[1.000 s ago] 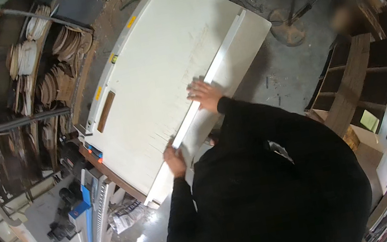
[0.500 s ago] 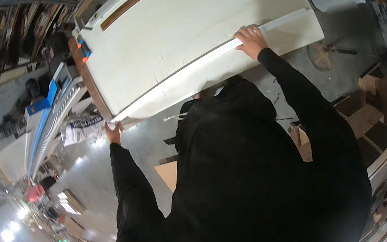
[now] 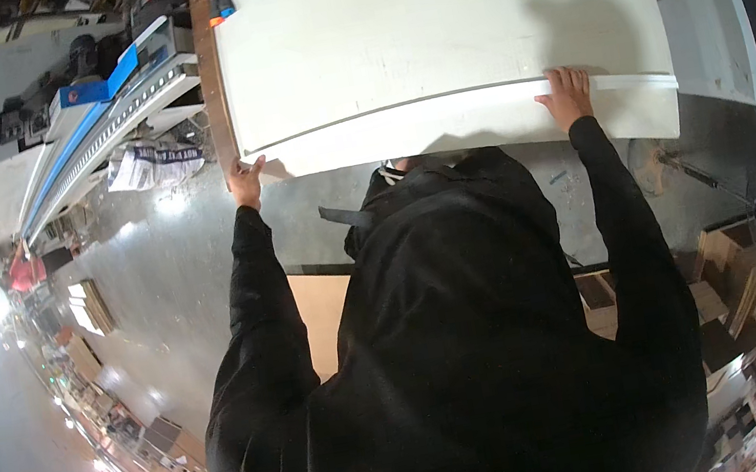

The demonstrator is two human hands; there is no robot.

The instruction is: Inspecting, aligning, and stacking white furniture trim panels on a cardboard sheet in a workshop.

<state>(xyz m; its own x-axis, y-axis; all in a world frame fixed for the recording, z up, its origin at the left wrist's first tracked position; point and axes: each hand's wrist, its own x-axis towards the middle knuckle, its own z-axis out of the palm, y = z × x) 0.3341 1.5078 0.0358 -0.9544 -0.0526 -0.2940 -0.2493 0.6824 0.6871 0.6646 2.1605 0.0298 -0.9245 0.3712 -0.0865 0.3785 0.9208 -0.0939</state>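
A long white strip (image 3: 399, 117) lies along the near side of a white-topped table (image 3: 425, 31), almost parallel to its front edge. My right hand (image 3: 567, 97) grips the strip right of its middle, fingers over the far side and thumb on the near side. At the table's left front corner is my left hand (image 3: 245, 184), its thumb and forefinger apart beside the strip's left end. Whether those fingertips touch the strip is hard to see. A brown wooden edge (image 3: 215, 84) runs along the table's left side.
Orange-and-blue clamp-like tools (image 3: 219, 2) rest at the table's left edge. Left of it are long metal rails (image 3: 99, 132) and a printed bag (image 3: 154, 165). A tan board (image 3: 321, 314) is near my left arm; wooden boxes (image 3: 705, 303) stand at the lower right.
My view has turned and shifted, so the table now looks level and nearer. My left hand's thumb and forefinger now show apart at the corner; my right hand stays on the strip.
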